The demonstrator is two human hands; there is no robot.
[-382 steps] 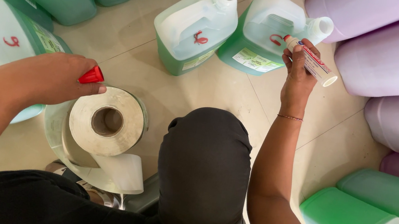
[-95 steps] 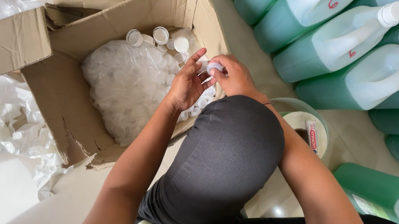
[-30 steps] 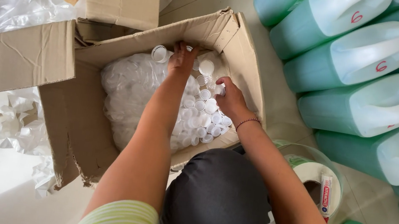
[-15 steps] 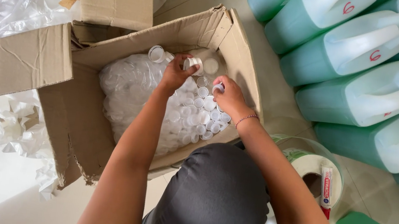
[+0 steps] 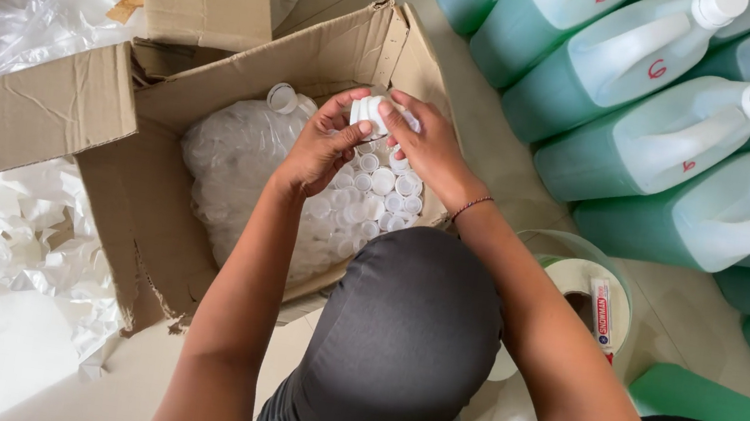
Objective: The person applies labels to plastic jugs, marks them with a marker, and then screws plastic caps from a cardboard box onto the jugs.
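White bottle caps (image 5: 371, 112), dug for in the cardboard box (image 5: 153, 210) a moment ago, now sit lifted, pinched between left hand (image 5: 320, 147) and right hand (image 5: 427, 145).

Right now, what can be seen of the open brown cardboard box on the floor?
The open brown cardboard box sits tilted on the pale floor, flaps splayed outward, one edge torn. Inside lies a clear plastic bag heaped with small white plastic caps. Both hands hover over it, left hand and right hand pinching one white cap between them.
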